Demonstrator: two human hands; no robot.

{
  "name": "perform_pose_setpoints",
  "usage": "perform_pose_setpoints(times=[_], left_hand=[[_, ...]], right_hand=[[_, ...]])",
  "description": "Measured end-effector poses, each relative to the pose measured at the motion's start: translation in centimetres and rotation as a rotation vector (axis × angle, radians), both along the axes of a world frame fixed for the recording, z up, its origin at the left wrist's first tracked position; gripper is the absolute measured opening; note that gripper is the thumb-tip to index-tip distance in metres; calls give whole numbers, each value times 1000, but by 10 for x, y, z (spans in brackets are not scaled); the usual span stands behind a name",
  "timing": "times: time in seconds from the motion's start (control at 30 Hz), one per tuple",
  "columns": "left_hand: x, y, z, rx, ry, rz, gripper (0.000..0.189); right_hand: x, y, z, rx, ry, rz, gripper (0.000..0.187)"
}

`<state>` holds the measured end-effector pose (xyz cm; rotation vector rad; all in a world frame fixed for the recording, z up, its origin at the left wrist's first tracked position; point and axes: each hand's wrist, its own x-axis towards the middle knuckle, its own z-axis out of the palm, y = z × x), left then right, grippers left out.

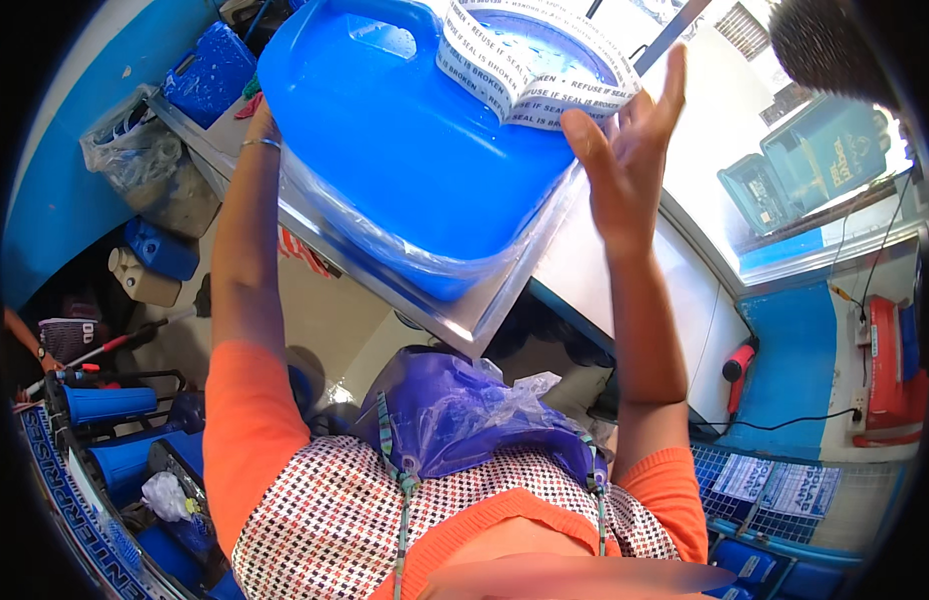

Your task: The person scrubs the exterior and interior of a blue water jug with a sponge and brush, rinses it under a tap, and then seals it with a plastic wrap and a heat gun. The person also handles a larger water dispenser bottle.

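Observation:
A large blue plastic water container (404,150) with a molded handle stands over the corner of a metal-edged table (464,330). Around its wide round top sits a loose clear plastic seal band (502,82) with repeated printing. My right hand (633,142) is raised at the band's right side, fingers spread, the thumb tip against or just in front of its lower edge. At the container's left side is my left hand (263,120), mostly hidden behind the blue wall, so its grip does not show. Clear plastic film (464,266) lies along the container's lower edge.
Left of the table are another blue container (209,75), a clear plastic bag (131,146) and jugs on the floor (161,255). Another person's hand (50,364) is at far left, near a pole. A pink heat gun (738,371) hangs at right. A purple plastic apron (464,412) covers my waist.

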<state>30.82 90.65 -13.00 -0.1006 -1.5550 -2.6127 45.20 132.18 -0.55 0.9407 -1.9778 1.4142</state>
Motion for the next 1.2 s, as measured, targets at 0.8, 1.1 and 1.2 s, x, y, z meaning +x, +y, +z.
perform_pose_setpoints(times=[0.8, 1.1, 1.2], left_hand=[[134, 89, -37, -261, 7, 473, 42], [158, 177, -54, -301, 3, 476, 43], [154, 205, -52, -314, 29, 455, 44]], right_hand=[[-78, 138, -68, -170, -318, 208, 125], [-41, 225, -23, -265, -149, 286, 126], [-23, 249, -19, -313, -40, 287, 129]])
